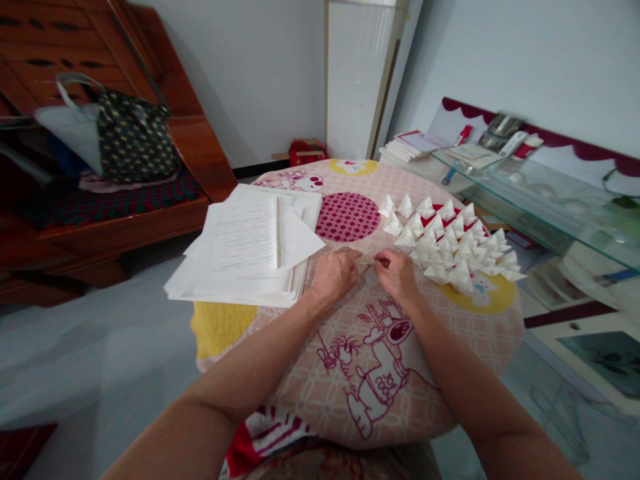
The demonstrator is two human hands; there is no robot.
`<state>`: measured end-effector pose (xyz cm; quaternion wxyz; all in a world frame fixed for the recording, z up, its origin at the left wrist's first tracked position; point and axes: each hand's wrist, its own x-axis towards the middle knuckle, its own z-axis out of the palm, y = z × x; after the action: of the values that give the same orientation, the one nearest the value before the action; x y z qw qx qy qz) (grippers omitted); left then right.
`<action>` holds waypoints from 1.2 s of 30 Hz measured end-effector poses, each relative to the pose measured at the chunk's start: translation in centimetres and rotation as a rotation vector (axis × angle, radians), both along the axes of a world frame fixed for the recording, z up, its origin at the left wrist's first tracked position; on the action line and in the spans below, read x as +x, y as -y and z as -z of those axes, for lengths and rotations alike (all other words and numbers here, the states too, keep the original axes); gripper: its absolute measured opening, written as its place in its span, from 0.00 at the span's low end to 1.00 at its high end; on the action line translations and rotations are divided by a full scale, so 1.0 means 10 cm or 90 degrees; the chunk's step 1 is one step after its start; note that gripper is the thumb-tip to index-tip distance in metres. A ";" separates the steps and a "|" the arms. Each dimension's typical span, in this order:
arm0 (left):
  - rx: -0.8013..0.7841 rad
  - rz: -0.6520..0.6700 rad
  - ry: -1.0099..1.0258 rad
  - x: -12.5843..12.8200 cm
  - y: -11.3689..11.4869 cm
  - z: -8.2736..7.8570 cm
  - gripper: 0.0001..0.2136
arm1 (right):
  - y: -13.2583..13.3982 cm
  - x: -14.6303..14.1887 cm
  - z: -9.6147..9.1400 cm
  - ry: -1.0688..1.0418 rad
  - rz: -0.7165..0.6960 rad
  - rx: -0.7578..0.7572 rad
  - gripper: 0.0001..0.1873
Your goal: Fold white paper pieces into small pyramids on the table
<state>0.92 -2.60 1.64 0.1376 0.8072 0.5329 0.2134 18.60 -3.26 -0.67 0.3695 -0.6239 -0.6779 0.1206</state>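
Left hand (336, 272) and right hand (397, 272) each pinch an end of a small pale piece (367, 261), apparently paper, between them over the counter (307, 393); judged light, thin and easily creased, best taken by its edges with fingertips.

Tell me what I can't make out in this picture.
All in the head view:
- Whatever is between the left hand and right hand: fingers largely cover it.
- Writing on the top sheet: too small and blurred.
- Surface directly beneath the folded white pieces: they cover it.
- Glass shelf's far end: cut off by the right edge.
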 end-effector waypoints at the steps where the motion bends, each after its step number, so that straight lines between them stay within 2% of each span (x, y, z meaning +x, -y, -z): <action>1: -0.004 0.005 -0.004 0.00 0.01 -0.02 0.20 | 0.00 0.00 0.00 0.020 -0.003 0.004 0.08; 6: 0.000 0.024 -0.005 0.01 0.04 -0.06 0.19 | 0.01 -0.02 -0.01 0.114 0.000 0.016 0.07; 14: 0.010 0.027 -0.008 0.02 0.03 -0.04 0.18 | -0.02 0.04 0.04 0.204 -0.002 0.041 0.08; 20: 0.019 0.021 0.000 0.00 0.00 0.01 0.20 | -0.03 0.08 0.03 0.288 -0.061 0.055 0.11; 24: 0.008 0.009 -0.004 0.00 -0.01 0.01 0.20 | -0.03 0.10 0.01 0.274 -0.094 0.049 0.10; 30: 0.001 0.013 0.007 -0.01 -0.02 0.03 0.21 | -0.05 0.10 0.01 0.164 -0.001 -0.050 0.10; 36: 0.022 0.020 0.043 0.00 -0.03 0.06 0.20 | -0.04 0.09 -0.08 0.143 0.079 -0.183 0.13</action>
<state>0.89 -2.31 1.05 0.1450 0.8099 0.5118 0.2473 19.46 -2.84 0.10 0.2055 -0.7206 -0.6507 0.1230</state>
